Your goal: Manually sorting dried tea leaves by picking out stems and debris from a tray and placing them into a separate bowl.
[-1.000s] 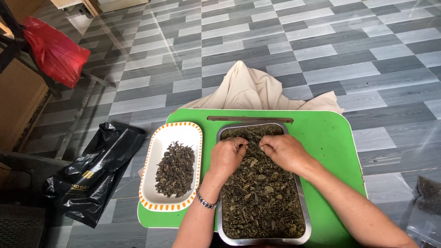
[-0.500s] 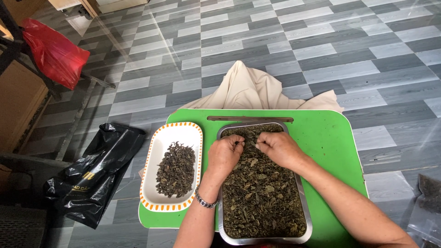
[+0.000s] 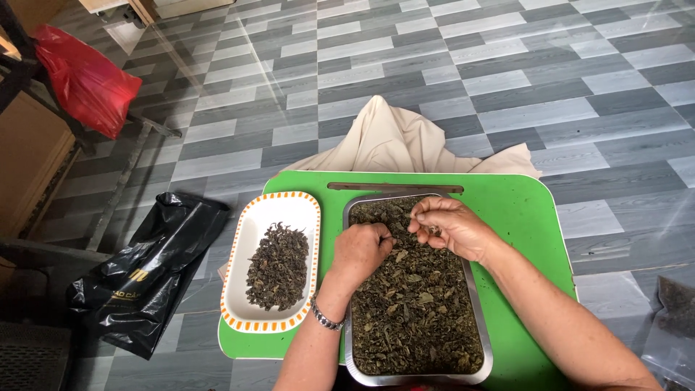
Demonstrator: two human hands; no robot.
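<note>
over the metal tray (image 3: 489,340), both hands (image 3: 405,239)

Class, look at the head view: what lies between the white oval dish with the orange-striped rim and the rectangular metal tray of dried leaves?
Only a narrow bare strip of the green tabletop, seen in the head view.

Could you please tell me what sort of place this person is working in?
Probably a home floor used for sorting dried leaves: a low green table on grey checked floor tiles, a metal tray of leaves, and plastic bags alongside.
</note>
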